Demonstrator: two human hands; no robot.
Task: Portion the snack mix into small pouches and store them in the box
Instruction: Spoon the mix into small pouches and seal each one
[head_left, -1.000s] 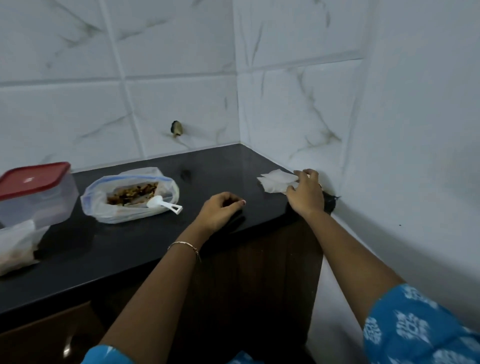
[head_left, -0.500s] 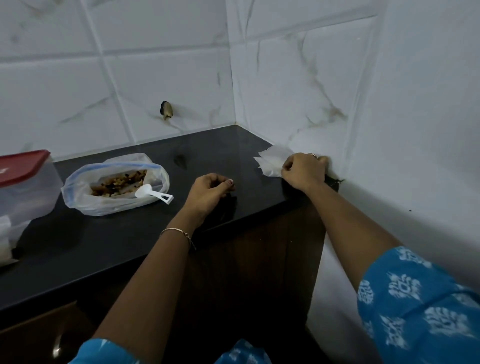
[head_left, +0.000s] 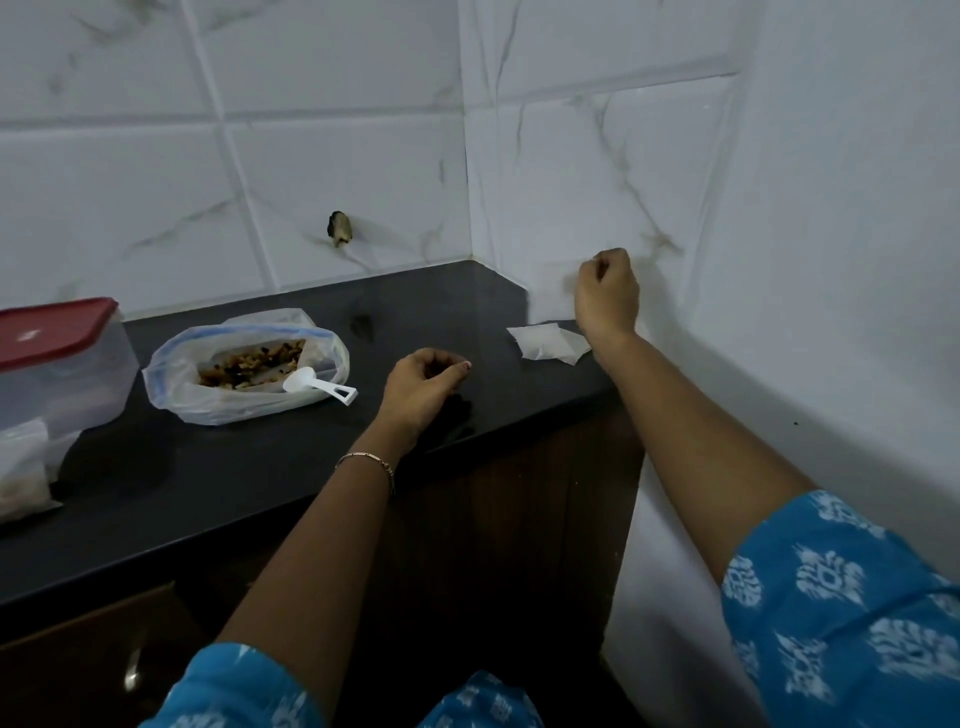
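A clear bag of snack mix (head_left: 171, 376) lies open on the black counter (head_left: 260, 467), with a white scoop (head_left: 318, 385) resting at its mouth. A clear box with a red lid (head_left: 54, 332) stands at the far left. A small stack of empty white pouches (head_left: 545, 344) lies near the right corner. My right hand (head_left: 607, 291) is raised above that stack, pinched shut on one thin clear pouch (head_left: 550, 296) that hangs faintly against the wall tile. My left hand (head_left: 422, 387) rests on the counter edge, fingers curled, holding nothing.
A filled pouch (head_left: 21, 475) lies in front of the box at the far left. Tiled walls close in the counter at the back and right. A small dark stub (head_left: 338, 228) sticks out of the back wall. Dark wooden cabinet fronts (head_left: 519, 519) sit below.
My right hand has lifted off the pouch stack and risen toward the wall with one pouch. My left hand has stayed in place.
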